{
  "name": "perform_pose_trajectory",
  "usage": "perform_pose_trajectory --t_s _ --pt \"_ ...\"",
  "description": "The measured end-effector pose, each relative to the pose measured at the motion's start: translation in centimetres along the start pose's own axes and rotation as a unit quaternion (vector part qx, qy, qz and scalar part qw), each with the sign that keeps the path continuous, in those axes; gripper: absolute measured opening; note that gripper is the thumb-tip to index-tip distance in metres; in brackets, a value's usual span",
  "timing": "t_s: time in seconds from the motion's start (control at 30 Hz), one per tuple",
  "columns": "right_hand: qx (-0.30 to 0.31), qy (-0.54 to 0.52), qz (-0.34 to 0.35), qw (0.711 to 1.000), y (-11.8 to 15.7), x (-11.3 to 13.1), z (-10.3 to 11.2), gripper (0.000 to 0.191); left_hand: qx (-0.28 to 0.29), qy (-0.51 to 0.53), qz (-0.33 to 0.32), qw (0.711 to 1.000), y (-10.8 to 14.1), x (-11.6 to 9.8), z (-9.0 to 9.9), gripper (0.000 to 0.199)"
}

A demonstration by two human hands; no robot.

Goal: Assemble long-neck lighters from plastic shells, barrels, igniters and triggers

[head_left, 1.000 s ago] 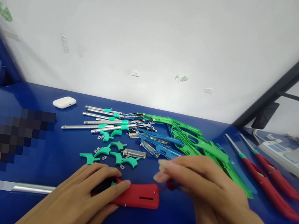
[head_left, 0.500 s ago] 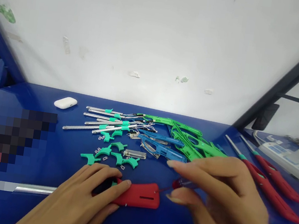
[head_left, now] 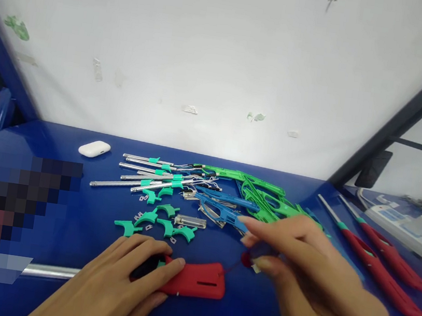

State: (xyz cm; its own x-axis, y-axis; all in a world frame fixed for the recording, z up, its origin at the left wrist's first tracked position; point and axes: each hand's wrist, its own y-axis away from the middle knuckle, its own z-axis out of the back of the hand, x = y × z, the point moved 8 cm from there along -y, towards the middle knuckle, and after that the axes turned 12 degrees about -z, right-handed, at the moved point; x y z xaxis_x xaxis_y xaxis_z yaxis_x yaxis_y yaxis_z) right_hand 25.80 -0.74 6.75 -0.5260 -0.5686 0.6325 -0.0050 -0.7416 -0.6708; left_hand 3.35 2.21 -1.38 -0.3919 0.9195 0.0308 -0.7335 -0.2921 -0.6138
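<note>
A red lighter body (head_left: 201, 279) lies near the table's front edge, its metal tube (head_left: 51, 271) pointing left. My left hand (head_left: 128, 272) is wrapped over the body's left part and holds it down. Just right of the body, my right hand (head_left: 289, 268) pinches a small dark tool with a red part (head_left: 247, 259); most of it is hidden by the fingers. A thin shaft runs from it to the body's right end. Behind my left hand lie several teal triggers (head_left: 165, 228) with small metal pieces and a clear tank (head_left: 191, 221).
Metal tubes (head_left: 113, 183) with wires, blue shells (head_left: 223, 212) and green shells (head_left: 263, 202) lie mid-table. Two red lighters (head_left: 386, 277) and a white power strip (head_left: 413, 228) are at right, a white case (head_left: 94, 149) at back left. A white wall stands behind.
My right hand has shifted slightly left, and its pinch on the small tool has changed. My left hand still holds the red body. The whole view has shifted slightly.
</note>
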Motion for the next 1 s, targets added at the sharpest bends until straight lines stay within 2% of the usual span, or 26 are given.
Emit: perform_pose_trajectory --t_s 0.1,0.23,0.37,0.43,0.5,0.57,0.63,0.7,0.8,0.87,1.0 --pt "-0.031 0.041 0.01 0.999 0.1 0.4 0.6 0.037 -0.002 0.006 0.004 1.0 0.0 0.1 0.0 0.047" --pt "0.034 0.011 -0.016 0.999 0.1 0.0 -0.3 0.039 0.003 0.004 0.004 1.0 0.2 0.0 0.0 0.048" --pt "-0.057 0.001 -0.007 0.998 0.0 0.0 0.9 0.038 0.006 -0.003 -0.001 1.0 0.0 0.0 0.0 0.048" --pt "-0.034 0.023 -0.017 0.999 -0.2 0.0 0.7 0.038 0.005 -0.006 -0.003 1.0 0.0 0.0 0.0 0.048" --pt "0.044 0.003 -0.016 0.999 -0.2 0.1 -0.3 0.041 0.004 -0.004 0.001 1.0 0.0 0.0 0.0 0.048" --pt "0.081 -0.035 -0.001 0.996 0.0 0.4 -0.6 0.044 0.006 -0.002 0.006 1.0 0.1 0.1 0.0 0.049" --pt "0.058 -0.044 0.015 0.997 0.1 0.5 -0.2 0.04 0.002 0.0 0.008 1.0 0.3 0.1 0.1 0.048" --pt "0.027 -0.003 0.007 1.0 0.1 0.2 0.1 0.039 -0.003 0.002 0.005 1.0 0.4 0.0 0.2 0.047" --pt "0.058 0.032 -0.027 0.997 -0.2 -0.3 -0.5 0.043 0.0 0.004 0.003 1.0 0.3 0.1 0.1 0.047" --pt "0.075 0.002 -0.041 0.996 -0.5 -0.5 -0.7 0.04 0.002 0.004 0.002 1.0 0.1 0.1 0.0 0.047" --pt "0.039 -0.046 -0.022 0.998 -0.8 -0.2 -0.2 0.024 -0.016 -0.005 -0.006 1.0 0.0 0.3 0.0 0.04"
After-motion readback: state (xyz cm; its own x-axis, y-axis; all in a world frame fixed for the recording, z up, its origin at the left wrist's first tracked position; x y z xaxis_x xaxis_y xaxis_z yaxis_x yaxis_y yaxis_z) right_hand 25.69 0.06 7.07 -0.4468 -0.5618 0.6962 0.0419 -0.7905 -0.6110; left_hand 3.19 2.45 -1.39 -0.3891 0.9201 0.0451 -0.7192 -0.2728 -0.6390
